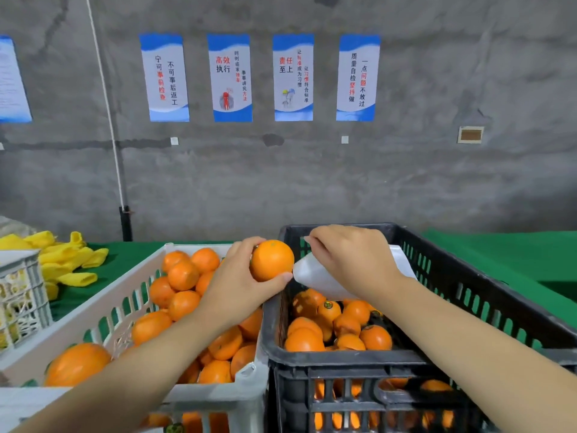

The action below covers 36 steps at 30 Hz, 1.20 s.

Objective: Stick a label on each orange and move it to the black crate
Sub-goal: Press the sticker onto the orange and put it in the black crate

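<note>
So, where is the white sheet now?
Head view, right of centre: the white sheet is held by the right hand above the black crate, beside the orange in the left hand.

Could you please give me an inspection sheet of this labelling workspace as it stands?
Surface: green cloth-covered table under both crates.
Job's things: round orange held over the crates' meeting rims; white slotted plastic crate full of oranges; black slotted plastic crate partly filled, some fruit labelled; white paper sheet.
Clutter: yellow foam net sleeves; small white basket, far left.
Hands: left hand grips the orange; right hand holds the sheet.
Cables: thin white line down the wall.
Surroundings: grey concrete wall, blue-and-white posters.
</note>
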{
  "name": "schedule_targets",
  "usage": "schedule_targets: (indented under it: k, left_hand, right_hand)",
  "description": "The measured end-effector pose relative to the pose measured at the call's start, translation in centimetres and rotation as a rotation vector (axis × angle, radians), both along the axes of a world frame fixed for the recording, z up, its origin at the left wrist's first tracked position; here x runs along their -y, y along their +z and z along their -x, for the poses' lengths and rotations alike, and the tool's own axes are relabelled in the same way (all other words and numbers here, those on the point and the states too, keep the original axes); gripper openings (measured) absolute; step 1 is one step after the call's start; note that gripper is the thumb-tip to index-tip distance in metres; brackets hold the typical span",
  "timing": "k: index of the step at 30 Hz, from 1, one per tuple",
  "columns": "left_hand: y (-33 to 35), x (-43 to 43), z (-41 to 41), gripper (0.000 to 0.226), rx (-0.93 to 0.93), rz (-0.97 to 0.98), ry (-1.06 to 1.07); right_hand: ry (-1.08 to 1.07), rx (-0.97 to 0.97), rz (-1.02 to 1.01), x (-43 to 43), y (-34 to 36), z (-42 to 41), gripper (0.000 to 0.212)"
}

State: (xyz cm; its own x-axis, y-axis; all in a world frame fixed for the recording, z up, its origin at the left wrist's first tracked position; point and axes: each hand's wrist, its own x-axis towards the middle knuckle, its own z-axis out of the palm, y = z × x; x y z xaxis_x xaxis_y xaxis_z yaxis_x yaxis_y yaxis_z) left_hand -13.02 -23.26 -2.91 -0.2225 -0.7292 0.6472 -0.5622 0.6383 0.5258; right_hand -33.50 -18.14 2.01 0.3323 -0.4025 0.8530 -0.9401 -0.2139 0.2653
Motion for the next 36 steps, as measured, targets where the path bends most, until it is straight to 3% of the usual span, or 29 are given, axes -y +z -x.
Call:
schedule_targets:
  k: [8, 13, 19, 25, 29, 36]
  left_hand:
    - [0.4, -0.7, 0.9, 0.059, -0.050, -0.035, -0.071]
    - [0.4, -1.0, 0.8, 0.062, -0.045, -0.045, -0.053]
    - [0.2, -0.9, 0.7, 0.068, -0.053, -0.096, -0.041]
    - [0.3, -0.9, 0.7, 0.044, -0.069, -0.097, 0.025]
    - [0.5, -1.0, 0.9, 0.043, -0.070, -0.111, -0.015]
    - [0.5, -1.2, 1.0, 0.048, -0.064, -0.106, -0.053]
  right_hand:
    - [0.106, -0.266, 0.093, 0.1, -0.5, -0.9, 0.018]
    - [0.204, -0.241, -0.024, -0.1, -0.6, -0.5, 0.016]
    - [0.140, -0.293, -0.157, -0.5, -0.6, -0.2, 0.046]
    - [0.238, -0.277, -0.173, -0.6, -0.7, -0.2, 0.046]
    - [0.196, -0.183, -0.114, -0.8, -0.4, -0.4, 0.040]
    - [0.121, -0.177, -0.226, -1.1, -0.4, -0.4, 0.039]
